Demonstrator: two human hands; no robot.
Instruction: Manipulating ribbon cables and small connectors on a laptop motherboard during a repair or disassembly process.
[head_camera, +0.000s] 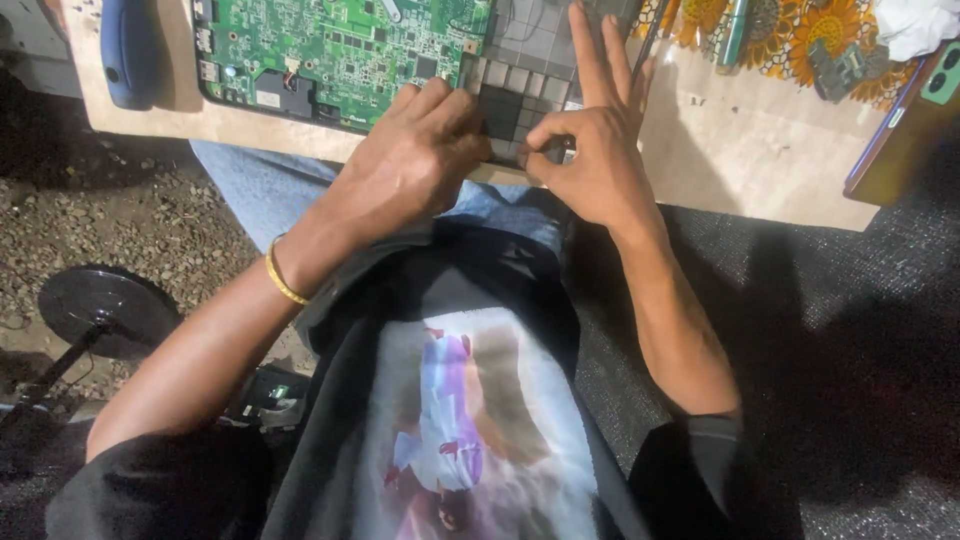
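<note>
A green circuit board (340, 50) lies in an opened laptop case on a pale wooden tabletop (760, 150). Beside the board sits a grey metal panel (530, 60) with small square cells. My left hand (415, 165) rests curled on the near edge of the case, fingertips pressing by a dark square part (500, 108). My right hand (590, 140) pinches something small at the panel's near edge with thumb and forefinger, other fingers raised. What it pinches is too small to tell. A gold bangle (280, 275) circles my left wrist.
A blue-handled tool (130, 50) lies at the table's far left. A yellow flowered cloth (790, 35) with small parts and a white rag (915, 25) covers the far right. A dark device (905, 135) sits at the right edge. A black round stand (105, 305) is on the gravel floor.
</note>
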